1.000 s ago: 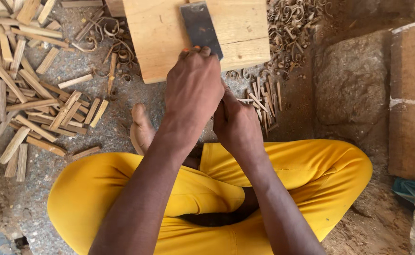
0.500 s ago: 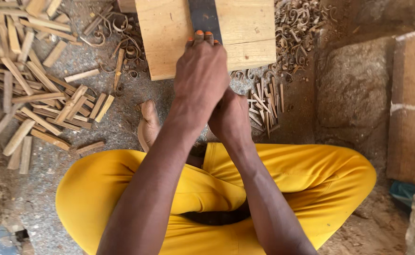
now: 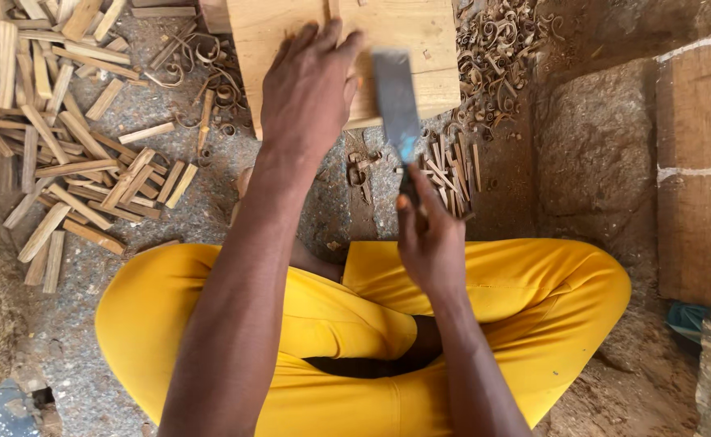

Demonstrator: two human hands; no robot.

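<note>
A: Nearest the camera, crossed legs in yellow trousers are seen; the person is seated on the gritty ground.

B: Hands?

A: Apart. The right hand is closed around the handle of a flat-bladed knife, with the blade raised over the near edge of the wooden block. The left hand is laid on the block, fingers curled around a thin upright stick. How tightly the stick is pinched cannot be told, as it is mostly hidden by the fingers.

B: Where is the workpiece?

A: On the block, just left of the blade; blade and stick are near each other but not touching.

B: Progress?

A: Judged to be mid-run. A bundle of thin slivers is noted just beyond the right hand, with curled shavings farther off to the right. At far left, a large heap of thicker split pieces is spread out, read as stock still waiting. The stick in hand is taken as not yet finished.

B: Anything else?

A: A stone slab and a wooden beam are recorded at right.
</note>
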